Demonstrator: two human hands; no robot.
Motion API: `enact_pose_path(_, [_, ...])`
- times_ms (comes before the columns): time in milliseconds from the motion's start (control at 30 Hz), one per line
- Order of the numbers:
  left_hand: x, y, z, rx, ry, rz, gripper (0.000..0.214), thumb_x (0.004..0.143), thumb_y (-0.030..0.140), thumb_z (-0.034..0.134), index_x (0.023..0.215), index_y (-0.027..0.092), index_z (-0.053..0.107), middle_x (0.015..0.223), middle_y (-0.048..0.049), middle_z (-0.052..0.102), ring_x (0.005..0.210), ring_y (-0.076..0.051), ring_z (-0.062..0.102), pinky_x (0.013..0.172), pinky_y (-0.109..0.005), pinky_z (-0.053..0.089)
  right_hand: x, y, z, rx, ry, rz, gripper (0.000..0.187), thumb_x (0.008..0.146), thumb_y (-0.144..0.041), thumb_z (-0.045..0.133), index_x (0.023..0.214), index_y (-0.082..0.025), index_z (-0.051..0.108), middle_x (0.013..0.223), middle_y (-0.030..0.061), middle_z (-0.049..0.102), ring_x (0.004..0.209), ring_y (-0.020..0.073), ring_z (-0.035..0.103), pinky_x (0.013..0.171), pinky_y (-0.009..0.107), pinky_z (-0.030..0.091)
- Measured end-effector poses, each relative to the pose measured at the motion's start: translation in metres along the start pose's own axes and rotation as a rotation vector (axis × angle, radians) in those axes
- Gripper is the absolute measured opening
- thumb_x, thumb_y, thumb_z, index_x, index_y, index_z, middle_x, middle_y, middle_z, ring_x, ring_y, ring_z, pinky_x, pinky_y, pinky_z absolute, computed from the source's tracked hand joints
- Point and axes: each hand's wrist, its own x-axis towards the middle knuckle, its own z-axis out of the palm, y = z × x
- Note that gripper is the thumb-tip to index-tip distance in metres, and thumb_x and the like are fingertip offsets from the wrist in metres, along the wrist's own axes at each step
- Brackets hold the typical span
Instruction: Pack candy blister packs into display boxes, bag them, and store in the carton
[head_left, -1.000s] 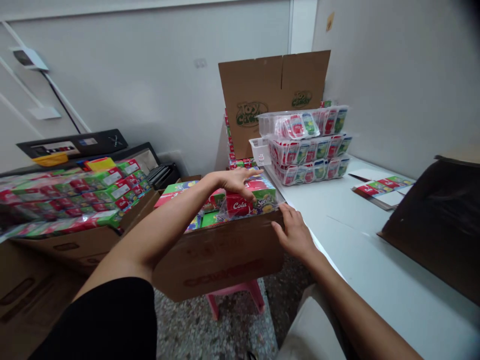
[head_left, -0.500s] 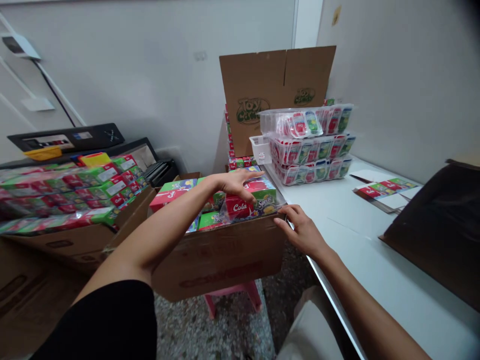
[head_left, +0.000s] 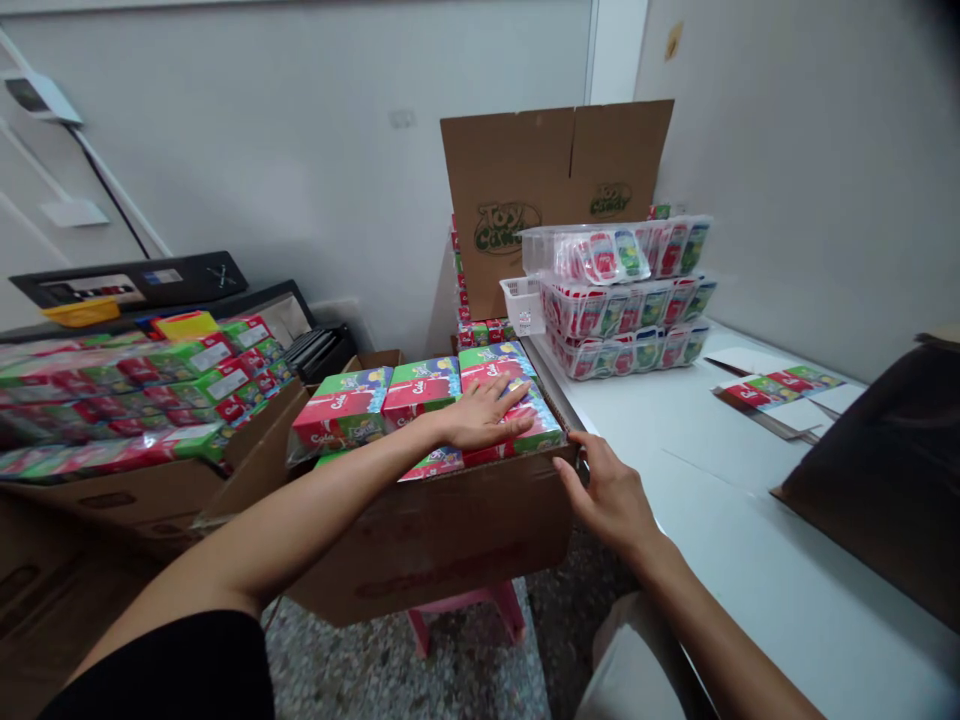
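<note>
A wrapped pack of red and green candy boxes (head_left: 390,395) lies flat on top of the open cardboard carton (head_left: 442,535). My left hand (head_left: 484,412) rests palm down on the pack's right end, fingers stretched out. My right hand (head_left: 611,490) grips the carton's near right corner, fingers curled over its rim. The carton stands on a pink stool (head_left: 469,610).
A white table (head_left: 720,520) runs along the right, bearing stacked clear trays of candy (head_left: 626,295), a flat printed card (head_left: 776,385) and a dark brown box (head_left: 892,470). An upright cardboard box (head_left: 555,190) stands behind. At left, another carton holds wrapped packs (head_left: 135,390).
The pack, tilted up on its edge before, has been laid down flat onto the carton under my left hand. My right hand stayed at the carton's corner.
</note>
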Motion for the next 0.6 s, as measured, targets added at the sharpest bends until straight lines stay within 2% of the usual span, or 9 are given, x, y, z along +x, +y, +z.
enact_pose_path(133, [-0.013,-0.006,0.007,-0.085,0.234,-0.099,0.076,0.091,0.066,0.022,0.152,0.021,0.012,0.162,-0.0085,0.001,0.148,-0.026,-0.009,0.118,-0.048,-0.003,0.0,0.002,0.0,0.096,-0.007,0.023,0.033,0.094,-0.037,0.045,0.12,-0.019,0.052,0.115,0.0121,0.065,0.1,0.0248,0.065,0.084,0.037,0.053])
enact_pose_path(200, [-0.025,-0.01,0.015,-0.176,0.302,-0.183,0.08,0.09,0.066,0.029,0.152,0.017,0.014,0.161,-0.0106,0.004,0.148,-0.028,-0.008,0.119,-0.047,0.001,-0.001,0.004,0.001,0.145,-0.002,0.088,0.036,0.093,-0.038,0.046,0.124,-0.019,0.051,0.116,0.0115,0.066,0.1,0.0244,0.066,0.083,0.037,0.054])
enact_pose_path(267, [-0.035,-0.012,0.022,-0.331,0.327,-0.33,0.084,0.085,0.067,0.04,0.149,0.016,0.022,0.159,-0.0137,0.017,0.148,-0.034,0.003,0.119,-0.05,0.009,-0.002,0.005,0.002,0.16,0.002,0.137,0.039,0.094,-0.038,0.045,0.127,-0.018,0.05,0.115,0.0116,0.068,0.1,0.0247,0.067,0.084,0.038,0.054])
enact_pose_path(367, [-0.038,-0.011,0.029,-0.542,0.336,-0.524,0.076,0.081,0.064,0.048,0.138,0.014,0.042,0.145,-0.0183,0.046,0.139,-0.041,0.032,0.113,-0.054,0.027,-0.002,0.005,0.001,0.164,0.01,0.158,0.039,0.094,-0.036,0.044,0.127,-0.019,0.054,0.115,0.0103,0.069,0.1,0.0245,0.068,0.088,0.038,0.053])
enact_pose_path(467, [-0.028,-0.009,0.036,-0.608,0.332,-0.515,0.066,0.084,0.06,0.044,0.133,0.016,0.048,0.133,-0.0161,0.059,0.127,-0.038,0.05,0.106,-0.05,0.039,-0.002,0.004,0.0,0.197,0.018,0.167,0.038,0.093,-0.036,0.044,0.125,-0.021,0.057,0.115,0.0077,0.07,0.1,0.023,0.068,0.09,0.037,0.052])
enact_pose_path(533, [-0.022,-0.01,0.041,-0.623,0.341,-0.47,0.068,0.085,0.061,0.043,0.137,0.017,0.043,0.136,-0.0146,0.057,0.128,-0.035,0.05,0.106,-0.047,0.04,-0.003,0.003,-0.001,0.203,0.012,0.169,0.039,0.092,-0.035,0.045,0.126,-0.021,0.058,0.113,0.0069,0.071,0.098,0.0226,0.069,0.089,0.036,0.053])
enact_pose_path(600, [-0.02,-0.012,0.047,-0.615,0.35,-0.396,0.077,0.084,0.065,0.042,0.142,0.016,0.035,0.143,-0.016,0.05,0.134,-0.035,0.043,0.109,-0.047,0.036,-0.004,0.002,0.0,0.189,0.011,0.169,0.04,0.091,-0.035,0.046,0.126,-0.021,0.057,0.111,0.007,0.072,0.096,0.0228,0.07,0.087,0.035,0.054])
